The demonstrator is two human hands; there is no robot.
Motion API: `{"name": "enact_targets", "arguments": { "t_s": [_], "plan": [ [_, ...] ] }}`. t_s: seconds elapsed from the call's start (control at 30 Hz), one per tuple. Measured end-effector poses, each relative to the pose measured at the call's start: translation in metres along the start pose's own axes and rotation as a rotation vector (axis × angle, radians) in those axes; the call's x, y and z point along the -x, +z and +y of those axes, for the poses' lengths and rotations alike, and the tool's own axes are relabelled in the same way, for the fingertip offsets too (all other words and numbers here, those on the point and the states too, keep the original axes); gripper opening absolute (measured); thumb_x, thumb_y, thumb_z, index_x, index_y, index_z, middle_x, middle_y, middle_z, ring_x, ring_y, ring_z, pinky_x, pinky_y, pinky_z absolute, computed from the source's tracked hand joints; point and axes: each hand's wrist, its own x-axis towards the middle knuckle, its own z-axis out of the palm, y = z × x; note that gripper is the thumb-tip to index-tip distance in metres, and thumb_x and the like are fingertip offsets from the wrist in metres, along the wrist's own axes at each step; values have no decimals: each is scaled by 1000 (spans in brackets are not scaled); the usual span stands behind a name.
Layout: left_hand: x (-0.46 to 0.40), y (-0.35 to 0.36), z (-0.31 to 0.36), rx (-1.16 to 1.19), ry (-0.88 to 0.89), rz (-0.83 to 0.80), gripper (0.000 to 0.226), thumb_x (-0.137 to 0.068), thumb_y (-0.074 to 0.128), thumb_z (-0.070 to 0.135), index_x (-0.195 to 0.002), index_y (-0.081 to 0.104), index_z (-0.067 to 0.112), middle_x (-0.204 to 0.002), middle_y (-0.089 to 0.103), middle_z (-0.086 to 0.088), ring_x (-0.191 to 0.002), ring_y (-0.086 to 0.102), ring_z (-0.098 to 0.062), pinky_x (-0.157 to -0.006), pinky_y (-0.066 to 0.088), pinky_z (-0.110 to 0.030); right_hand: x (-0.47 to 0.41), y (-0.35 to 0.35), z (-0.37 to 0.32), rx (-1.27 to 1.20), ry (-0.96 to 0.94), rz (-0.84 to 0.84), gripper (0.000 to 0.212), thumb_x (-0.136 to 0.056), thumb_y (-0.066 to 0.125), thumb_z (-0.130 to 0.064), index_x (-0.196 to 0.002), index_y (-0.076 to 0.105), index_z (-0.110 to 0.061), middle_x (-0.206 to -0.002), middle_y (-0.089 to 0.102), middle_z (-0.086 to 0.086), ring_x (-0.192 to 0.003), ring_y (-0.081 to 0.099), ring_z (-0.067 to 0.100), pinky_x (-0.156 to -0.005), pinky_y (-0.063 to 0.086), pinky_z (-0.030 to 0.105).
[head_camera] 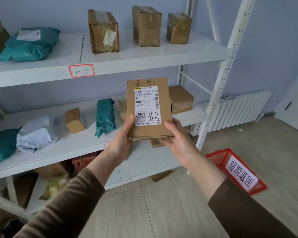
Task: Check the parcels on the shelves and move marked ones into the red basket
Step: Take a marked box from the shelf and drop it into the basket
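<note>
I hold a flat brown cardboard parcel (149,131) upright in front of the middle shelf (72,148). Its white shipping label carries large black handwritten characters, and more handwriting sits on the cardboard above. My left hand (120,140) grips the parcel's lower left edge and my right hand (177,136) grips its lower right edge. The red basket (217,160) stands on the floor at the lower right, with a white handwritten sign on its side; my right forearm hides part of it.
The top shelf (144,59) holds three taped brown boxes (103,31) and a teal bag (29,43). On the middle shelf lie teal and white bags and small brown boxes (74,120). A white upright post (220,79) and radiator (239,112) stand right. Wooden floor lies below.
</note>
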Motion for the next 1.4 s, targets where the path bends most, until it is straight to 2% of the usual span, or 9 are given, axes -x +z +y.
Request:
{"name": "enact_targets", "arguments": {
  "t_s": [0.17,0.3,0.43,0.67,0.8,0.87,0.93,1.3,1.4],
  "plan": [
    [-46,34,-29,-46,-103,-137,55,-101,54,58,-151,51,35,-146,63,15,-142,52,-8,-126,27,-39,-6,-47,1,-42,13,140,49,-83,76,-36,-129,59,-32,-124,72,-7,-130,59,19,-97,52,35],
    [-79,74,-57,-61,-148,-232,48,-106,46,53,-149,53,33,-140,68,15,-135,58,-7,-120,38,-37,-8,-94,3,-26,15,272,50,-84,74,-40,-131,59,-32,-132,69,-6,-133,58,18,-116,41,44],
    [-102,120,-88,-49,-219,-335,54,-102,52,56,-149,54,28,-140,69,12,-135,59,-8,-122,36,-38,6,-158,16,80,-2,348,42,-96,68,-15,-129,62,-41,-150,53,-4,-141,52,19,-120,41,50],
    [-124,220,-156,-67,-317,-428,48,-107,48,48,-150,53,26,-137,71,10,-125,66,-4,-111,46,-30,32,-249,1,-13,64,562,62,-84,75,-54,-139,61,-30,-141,67,-2,-138,57,21,-121,38,52],
    [-136,291,-198,-56,-395,-429,51,-104,54,51,-148,54,28,-136,71,12,-129,64,-6,-100,48,-26,47,-318,-16,-13,94,644,46,-99,62,-47,-139,62,-26,-135,72,-3,-128,65,16,-98,57,35],
    [-140,332,-219,-66,-420,-435,54,-102,55,54,-149,54,28,-138,70,11,-127,64,-7,-95,48,-25,55,-356,-30,-29,125,655,39,-104,56,-44,-136,64,-25,-129,75,-5,-118,70,9,-85,58,25],
    [-143,374,-241,-53,-451,-403,53,-101,57,53,-147,55,27,-135,72,11,-119,68,-4,-87,50,-22,62,-396,-45,-34,154,665,33,-104,55,-43,-129,68,-26,-123,77,-8,-111,73,5,-85,54,25],
    [-179,505,-331,11,-549,-310,50,-101,60,49,-148,51,33,-137,70,11,-130,63,-12,-110,47,-34,40,-561,-78,-140,284,703,21,-101,61,-40,-116,70,-28,-94,81,-17,-90,73,-2,-107,46,32],
    [-213,521,-353,55,-573,-214,70,-87,72,54,-147,52,22,-136,72,2,-129,64,-18,-116,45,-42,7,-592,-76,-160,321,711,22,-100,64,-39,-118,66,-26,-96,79,-13,-100,69,6,-110,45,36]
  ]
}}
